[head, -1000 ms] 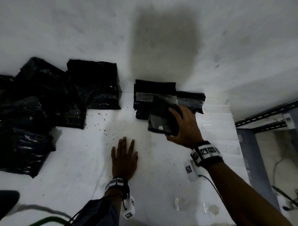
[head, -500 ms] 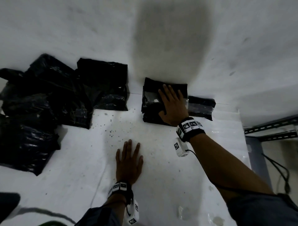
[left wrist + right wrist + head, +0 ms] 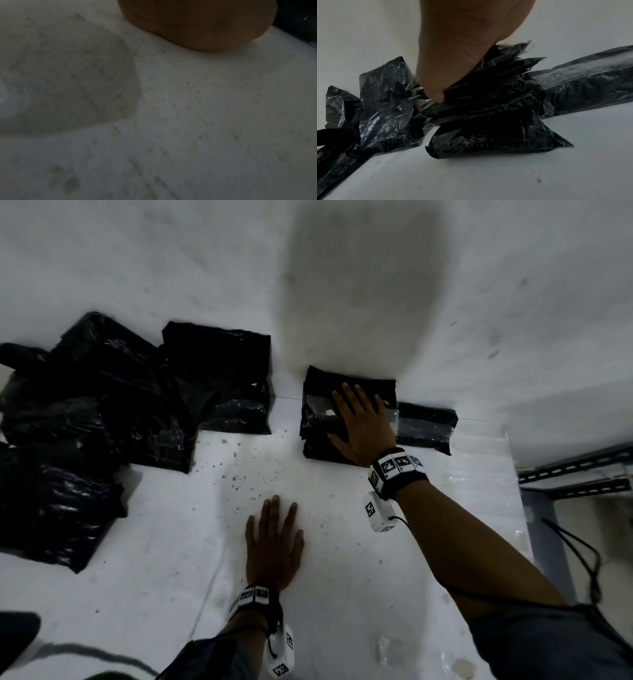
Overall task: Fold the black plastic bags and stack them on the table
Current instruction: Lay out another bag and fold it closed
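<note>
A stack of folded black plastic bags (image 3: 318,419) lies at the back of the white table (image 3: 342,577), against the wall. My right hand (image 3: 363,422) presses flat on top of the stack with straight fingers; in the right wrist view the heel of the right hand (image 3: 453,60) bears down on the stack's layered edges (image 3: 488,108). My left hand (image 3: 274,539) lies flat and open on the bare table nearer me; its palm (image 3: 202,23) shows in the left wrist view. A heap of loose, unfolded black bags (image 3: 85,433) covers the table's left side.
Another folded black bundle (image 3: 426,426) lies just right of the stack, also long and low (image 3: 590,83) in the right wrist view. Dark specks dot the table's middle. The table's right edge drops beside a grey metal rack (image 3: 575,474) with hanging cables.
My right hand carried a folded bag to the back, laid it on the stack and now presses it flat. The left hand has stayed flat on the table.
</note>
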